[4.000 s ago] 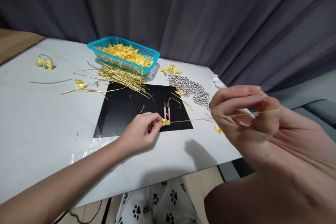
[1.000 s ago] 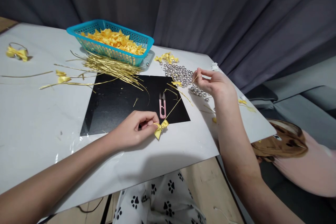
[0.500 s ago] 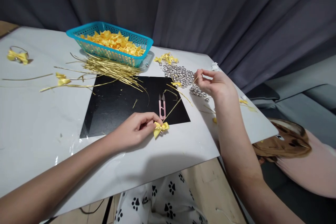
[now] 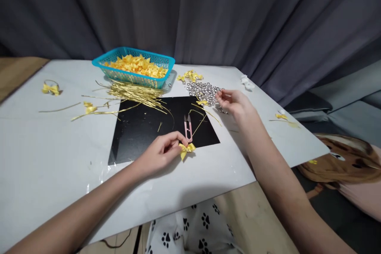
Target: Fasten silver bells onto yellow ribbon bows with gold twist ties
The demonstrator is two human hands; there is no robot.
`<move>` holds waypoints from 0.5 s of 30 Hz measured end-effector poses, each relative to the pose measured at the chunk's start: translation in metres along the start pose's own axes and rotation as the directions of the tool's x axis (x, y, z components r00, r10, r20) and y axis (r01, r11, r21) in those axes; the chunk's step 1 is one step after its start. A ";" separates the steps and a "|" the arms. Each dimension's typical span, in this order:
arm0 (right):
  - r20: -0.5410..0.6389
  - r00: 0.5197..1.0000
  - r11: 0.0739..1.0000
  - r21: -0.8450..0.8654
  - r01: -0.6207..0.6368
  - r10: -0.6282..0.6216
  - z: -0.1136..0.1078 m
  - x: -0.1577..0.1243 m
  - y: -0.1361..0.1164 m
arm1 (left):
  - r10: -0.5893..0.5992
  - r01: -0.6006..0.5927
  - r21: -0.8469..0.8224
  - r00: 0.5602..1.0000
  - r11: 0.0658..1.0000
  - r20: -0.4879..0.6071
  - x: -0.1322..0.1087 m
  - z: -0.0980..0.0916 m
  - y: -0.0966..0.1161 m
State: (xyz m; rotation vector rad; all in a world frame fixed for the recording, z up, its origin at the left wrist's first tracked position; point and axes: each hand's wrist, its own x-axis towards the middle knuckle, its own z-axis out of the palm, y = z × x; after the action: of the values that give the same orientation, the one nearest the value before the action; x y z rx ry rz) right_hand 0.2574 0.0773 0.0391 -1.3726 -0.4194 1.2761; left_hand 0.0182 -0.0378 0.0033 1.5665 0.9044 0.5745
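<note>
Yellow bow [image 4: 187, 149] at edge of mat [image 4: 143, 131]

A dark grey curtain [image 4: 154, 12] hangs in deep folds behind the white table [image 4: 59, 174], filling the upper part of the view. At the far left, a brown wooden surface [image 4: 18, 73] borders the tabletop. Some crumpled white scraps [image 4: 247, 82] lie near the table's far right edge. Beyond that side stands a grey-green sofa [image 4: 360, 111] bearing a large printed item [image 4: 342, 158] — brown and pink, with a cartoon eye — partly cut off by the frame. Below the near edge, a thin dark cable [image 4: 119, 243] curves over pale flooring [image 4: 256, 222].
</note>
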 end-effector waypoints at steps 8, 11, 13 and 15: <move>0.138 0.943 0.864 -0.379 0.333 -0.303 0.009 0.001 0.025 | 0.061 -0.049 0.226 0.997 0.973 -0.046 0.004 -0.019 0.005; 0.219 0.879 0.698 -0.539 0.472 -0.425 0.014 0.000 0.030 | 0.217 -0.164 0.350 0.969 0.922 -0.116 0.006 -0.027 0.007; 0.267 0.833 0.567 -0.630 0.531 -0.485 0.016 -0.003 0.031 | 0.244 -0.192 0.292 0.957 0.937 -0.155 0.007 -0.028 0.006; 0.300 0.797 0.441 -0.705 0.555 -0.524 0.017 -0.011 0.033 | 0.178 -0.148 0.156 0.962 0.977 -0.206 0.009 -0.026 0.002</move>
State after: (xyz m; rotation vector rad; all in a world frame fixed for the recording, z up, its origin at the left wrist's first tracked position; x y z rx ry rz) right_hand 0.2256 0.0672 0.0190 -1.6937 -1.4578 0.5411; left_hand 0.0035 -0.0152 0.0099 1.7396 1.0033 0.8296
